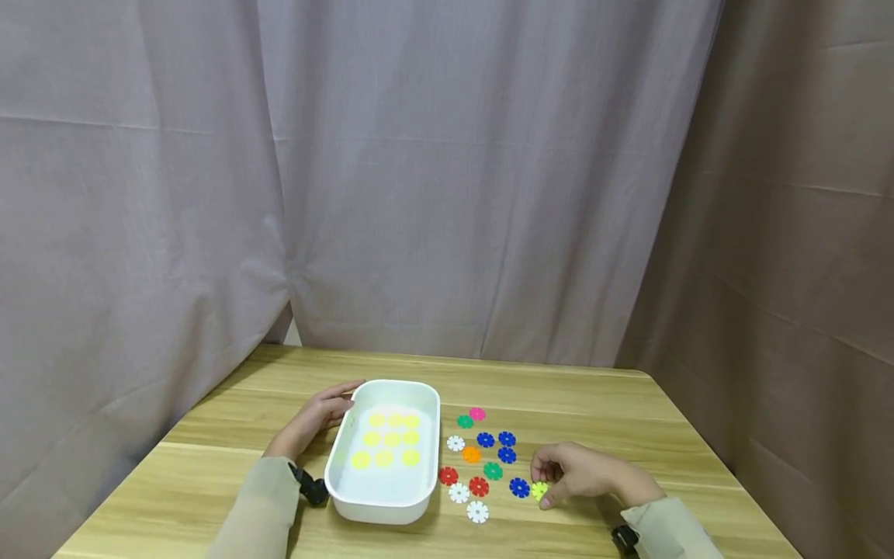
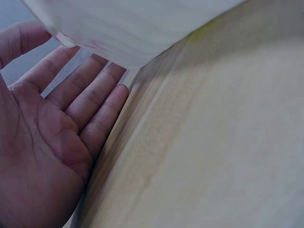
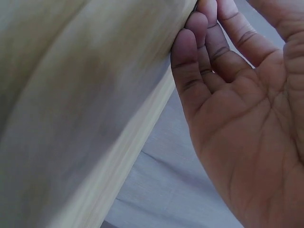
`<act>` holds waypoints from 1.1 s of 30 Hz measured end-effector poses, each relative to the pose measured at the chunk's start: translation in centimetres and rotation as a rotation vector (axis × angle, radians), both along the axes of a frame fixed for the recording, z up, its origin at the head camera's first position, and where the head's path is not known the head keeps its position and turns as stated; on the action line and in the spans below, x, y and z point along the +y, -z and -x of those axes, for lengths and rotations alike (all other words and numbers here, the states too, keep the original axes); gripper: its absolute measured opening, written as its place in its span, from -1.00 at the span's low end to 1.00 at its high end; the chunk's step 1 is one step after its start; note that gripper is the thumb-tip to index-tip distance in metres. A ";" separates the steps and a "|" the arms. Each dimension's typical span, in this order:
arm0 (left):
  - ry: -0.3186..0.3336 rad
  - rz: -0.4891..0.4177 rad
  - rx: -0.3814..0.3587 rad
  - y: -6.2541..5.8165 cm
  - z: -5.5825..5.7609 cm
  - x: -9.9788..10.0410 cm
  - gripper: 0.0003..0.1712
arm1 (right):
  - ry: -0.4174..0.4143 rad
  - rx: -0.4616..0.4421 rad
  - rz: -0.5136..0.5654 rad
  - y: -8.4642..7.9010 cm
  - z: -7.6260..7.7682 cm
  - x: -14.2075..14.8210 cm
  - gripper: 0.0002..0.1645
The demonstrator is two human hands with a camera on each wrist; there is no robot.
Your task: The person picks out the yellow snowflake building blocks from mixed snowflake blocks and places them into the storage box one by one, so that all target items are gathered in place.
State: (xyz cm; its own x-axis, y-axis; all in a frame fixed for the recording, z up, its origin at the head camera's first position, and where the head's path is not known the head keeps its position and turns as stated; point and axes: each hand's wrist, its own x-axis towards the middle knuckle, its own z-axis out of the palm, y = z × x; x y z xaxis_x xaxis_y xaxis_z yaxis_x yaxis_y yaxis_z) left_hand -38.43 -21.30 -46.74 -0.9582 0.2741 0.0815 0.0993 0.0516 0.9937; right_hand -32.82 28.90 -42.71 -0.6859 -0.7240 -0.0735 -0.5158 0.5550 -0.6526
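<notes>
A white rectangular box (image 1: 382, 514) stands on the wooden table, with several yellow notched plastic discs (image 1: 384, 459) spread flat on its floor. At its left wall is my left hand (image 1: 320, 415), fingers fairly straight along the outer side and thumb near the rim; the left wrist view shows the palm (image 2: 42, 137) facing the box. To the right of the box, my right hand (image 1: 576, 472) has thumb and fingertips at opposite edges of one yellow-green notched disc (image 1: 539, 491), pinching it low over the table. The right wrist view shows bent fingers (image 3: 185, 52), the disc hidden.
Loose notched discs lie between box and right hand: several blue (image 1: 519, 487), white (image 1: 478, 512), red (image 1: 478, 487), green (image 1: 492, 471), an orange (image 1: 471, 454) and a pink one (image 1: 477, 414). Grey curtains (image 1: 454, 194) hang behind the table (image 1: 559, 396).
</notes>
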 end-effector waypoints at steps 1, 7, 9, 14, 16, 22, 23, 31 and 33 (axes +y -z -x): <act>-0.004 -0.001 -0.004 0.0 0.0 0.0 -0.37 | -0.006 -0.004 0.004 -0.1 0.0 0.0 -0.63; -0.007 0.002 0.000 0.0 0.1 -0.1 -0.36 | -0.049 -0.015 0.022 -0.3 0.0 -0.1 -0.65; -0.006 0.008 0.005 0.0 0.1 -0.1 -0.36 | -0.051 -0.009 0.022 -0.3 0.0 -0.1 -0.66; 0.002 0.002 0.003 0.1 0.1 0.0 -0.37 | -0.060 0.032 0.017 -0.2 0.1 -0.1 -0.68; 0.006 -0.003 0.004 0.0 0.1 0.0 -0.37 | -0.063 0.049 0.020 -0.3 0.2 -0.1 -0.68; 0.004 -0.003 0.005 0.0 0.1 0.1 -0.35 | -0.070 0.056 0.050 -1.0 0.3 -0.3 -0.69; 0.005 -0.001 0.007 0.0 0.1 0.0 -0.35 | -0.073 0.057 0.054 -1.2 0.4 -0.5 -0.69; -0.007 -0.007 -0.010 -0.1 -0.1 0.0 -0.36 | -0.102 0.099 0.060 -2.3 1.2 -2.7 -0.70; -0.002 -0.004 -0.009 -0.1 -0.2 0.0 -0.36 | -0.109 0.112 0.056 -2.7 1.6 -3.7 -0.71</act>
